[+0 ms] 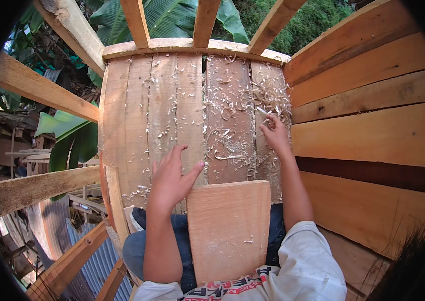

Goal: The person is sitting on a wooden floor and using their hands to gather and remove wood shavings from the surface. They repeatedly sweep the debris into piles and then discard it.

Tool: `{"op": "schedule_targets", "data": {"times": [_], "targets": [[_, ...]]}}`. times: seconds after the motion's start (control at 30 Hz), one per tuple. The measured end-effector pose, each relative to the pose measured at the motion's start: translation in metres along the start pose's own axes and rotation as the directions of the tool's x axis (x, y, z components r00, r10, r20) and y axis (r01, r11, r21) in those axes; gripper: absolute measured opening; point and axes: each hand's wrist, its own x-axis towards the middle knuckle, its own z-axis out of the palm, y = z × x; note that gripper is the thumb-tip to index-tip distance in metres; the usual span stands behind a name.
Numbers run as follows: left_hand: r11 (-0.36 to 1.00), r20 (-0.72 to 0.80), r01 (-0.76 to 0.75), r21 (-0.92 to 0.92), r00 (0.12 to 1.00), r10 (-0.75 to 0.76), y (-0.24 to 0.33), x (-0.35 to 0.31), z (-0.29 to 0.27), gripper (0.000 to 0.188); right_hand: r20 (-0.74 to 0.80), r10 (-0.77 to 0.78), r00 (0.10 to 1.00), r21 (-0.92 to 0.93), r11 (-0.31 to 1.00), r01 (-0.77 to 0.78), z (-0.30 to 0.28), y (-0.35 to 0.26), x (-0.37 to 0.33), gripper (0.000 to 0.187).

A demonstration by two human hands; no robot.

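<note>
A pale wooden board (228,228) rests upright-tilted against my lap, between my forearms. My left hand (171,176) hovers just beyond its upper left corner, fingers spread and thumb apart, with nothing in it. Farther out on the right, my right hand (276,134) reaches over the plank floor beside a heap of curled wood shavings (271,98). Its thumb and index finger are apart, and a thin pale shaving (261,110) lies by the index fingertip. Whether the finger touches that shaving is hard to tell. The other right-hand fingers are partly hidden.
Shavings are scattered across the plank floor (137,113). A plank wall (368,130) rises on the right. Wooden bars with open gaps run along the left and far sides, above a far edge beam (172,46). Beyond are banana leaves (69,130) and corrugated metal sheets (94,263).
</note>
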Motion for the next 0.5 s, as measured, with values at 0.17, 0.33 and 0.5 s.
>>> {"op": "schedule_targets", "data": {"times": [0.17, 0.33, 0.5], "targets": [[1.000, 0.000, 0.004, -0.010, 1.000, -0.004, 0.000, 0.003, 0.002, 0.061, -0.221, -0.130, 0.967, -0.074, 0.990, 0.116, -0.006, -0.014, 0.006, 0.054], [1.000, 0.011, 0.009, -0.022, 1.000, -0.009, 0.000, 0.002, -0.001, 0.061, -0.320, -0.439, 0.840, -0.499, 0.832, 0.244, -0.006, -0.007, 0.031, 0.073], [1.000, -0.015, -0.012, 0.005, 1.000, 0.012, -0.002, 0.003, 0.005, 0.061, -0.159, -0.179, 0.971, -0.572, 0.818, 0.057, -0.011, 0.008, 0.074, 0.077]]}}
